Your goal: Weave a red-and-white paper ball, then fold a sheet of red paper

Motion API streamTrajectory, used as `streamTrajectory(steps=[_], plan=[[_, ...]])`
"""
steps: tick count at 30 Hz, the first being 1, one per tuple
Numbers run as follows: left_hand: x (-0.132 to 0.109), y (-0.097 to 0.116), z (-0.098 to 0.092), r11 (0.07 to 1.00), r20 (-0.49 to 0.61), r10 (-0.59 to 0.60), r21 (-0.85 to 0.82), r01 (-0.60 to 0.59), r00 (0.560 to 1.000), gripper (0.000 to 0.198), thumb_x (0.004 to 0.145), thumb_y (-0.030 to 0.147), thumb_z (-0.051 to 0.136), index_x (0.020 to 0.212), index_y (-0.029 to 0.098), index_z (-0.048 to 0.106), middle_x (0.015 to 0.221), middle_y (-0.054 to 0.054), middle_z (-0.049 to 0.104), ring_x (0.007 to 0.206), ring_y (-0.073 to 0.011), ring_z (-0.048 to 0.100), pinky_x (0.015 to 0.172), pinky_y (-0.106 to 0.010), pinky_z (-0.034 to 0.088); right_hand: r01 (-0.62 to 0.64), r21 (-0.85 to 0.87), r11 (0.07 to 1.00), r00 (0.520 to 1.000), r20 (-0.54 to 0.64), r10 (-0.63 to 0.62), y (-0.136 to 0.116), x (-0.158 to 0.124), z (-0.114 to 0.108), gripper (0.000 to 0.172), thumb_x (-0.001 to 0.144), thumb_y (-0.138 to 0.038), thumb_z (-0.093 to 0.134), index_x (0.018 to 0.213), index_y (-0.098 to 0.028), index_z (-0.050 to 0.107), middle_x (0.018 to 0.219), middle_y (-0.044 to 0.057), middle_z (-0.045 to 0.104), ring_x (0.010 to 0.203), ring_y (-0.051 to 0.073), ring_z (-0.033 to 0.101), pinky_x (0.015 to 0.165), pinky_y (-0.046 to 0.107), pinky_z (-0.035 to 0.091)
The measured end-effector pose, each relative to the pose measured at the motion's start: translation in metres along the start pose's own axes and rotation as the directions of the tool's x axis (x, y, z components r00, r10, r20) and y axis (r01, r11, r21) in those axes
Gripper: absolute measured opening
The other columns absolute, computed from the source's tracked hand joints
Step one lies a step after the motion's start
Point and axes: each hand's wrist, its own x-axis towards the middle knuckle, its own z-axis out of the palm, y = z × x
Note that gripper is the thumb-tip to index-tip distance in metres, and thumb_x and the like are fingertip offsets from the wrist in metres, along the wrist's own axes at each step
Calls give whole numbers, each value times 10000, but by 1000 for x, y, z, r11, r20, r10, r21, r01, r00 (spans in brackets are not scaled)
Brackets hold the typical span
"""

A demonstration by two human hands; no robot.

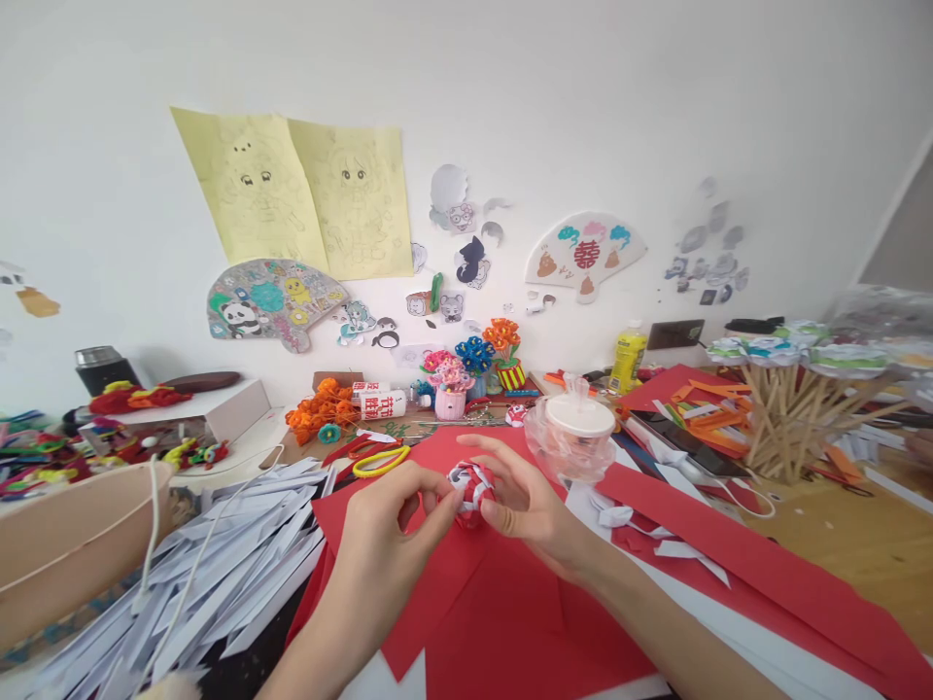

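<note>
Between my two hands is a small ball woven from red and white paper strips [472,489], held above sheets of red paper [502,603]. The fingers of my left hand [394,520] pinch its left side, thumb and forefinger close together. My right hand [529,506] cups it from the right, with the thumb at its near side and the fingers curved behind. The far side of the ball is hidden from me.
Many white paper strips [240,544] lie on the left beside a beige bin [73,544]. A lidded cup [579,428] wrapped in plastic stands just beyond my right hand. Wooden sticks with paper tops [779,418] stand at the right. Pipe-cleaner flowers [473,360] line the back.
</note>
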Motion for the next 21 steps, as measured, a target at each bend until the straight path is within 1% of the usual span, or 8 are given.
streamTrajectory(steps=[3,6,8,10,13,15,18,21], plan=[[1,-2,-1,998,47,-30,-47,32,998,223,846,377,573,712,208,630,580,41,546,520,-105,411,489,-216,324,3,9,1000,1000,20,-3,0,0,0,628,759,-427,746,1298,-274,462,1093,63,569,995,203,568,885,351,447],[2,-3,-2,999,60,-24,-44,27,998,230,854,379,566,713,208,625,588,42,542,527,-105,413,492,-216,322,9,6,1000,1000,28,-9,-1,-1,0,619,760,-430,744,1293,-275,470,1076,57,571,980,197,569,869,341,451],[1,-3,-1,1000,44,4,-20,-4,999,208,860,345,557,714,206,609,594,43,544,529,-102,423,496,-215,324,8,-1,1000,1000,26,-8,-2,-1,1,624,753,-435,748,1291,-276,474,1070,55,568,977,197,568,858,336,458],[0,-2,-1,998,21,60,20,-60,998,186,862,300,547,707,204,586,605,43,545,530,-100,429,500,-213,325,2,-5,1000,1000,26,-2,-3,-1,2,627,750,-439,749,1291,-278,476,1075,56,564,980,199,566,849,334,464],[-1,-1,-2,985,7,153,83,-153,988,170,861,244,533,699,206,566,631,36,545,541,-100,438,503,-212,327,7,-4,1000,999,37,-7,-2,-1,2,629,743,-443,753,1286,-281,480,1091,59,563,977,201,565,836,331,472],[-1,0,-3,975,9,195,106,-195,981,166,862,223,529,701,209,565,641,32,548,547,-102,445,503,-212,328,14,6,1000,999,51,-14,-1,0,1,631,744,-443,752,1288,-279,476,1085,60,566,966,201,569,824,331,479],[-1,1,-3,968,-6,224,113,-222,975,149,869,223,534,728,216,581,647,29,565,552,-104,459,513,-212,341,16,22,1000,998,64,-18,-1,-1,1,626,760,-444,738,1298,-271,467,1067,60,571,959,202,574,831,339,480],[-1,2,-3,969,-16,222,113,-219,975,141,867,244,543,740,219,600,656,25,583,553,-109,471,519,-218,351,7,11,1000,999,49,-7,-2,-1,0,617,765,-440,736,1296,-269,471,1075,61,574,973,202,573,858,342,466]])
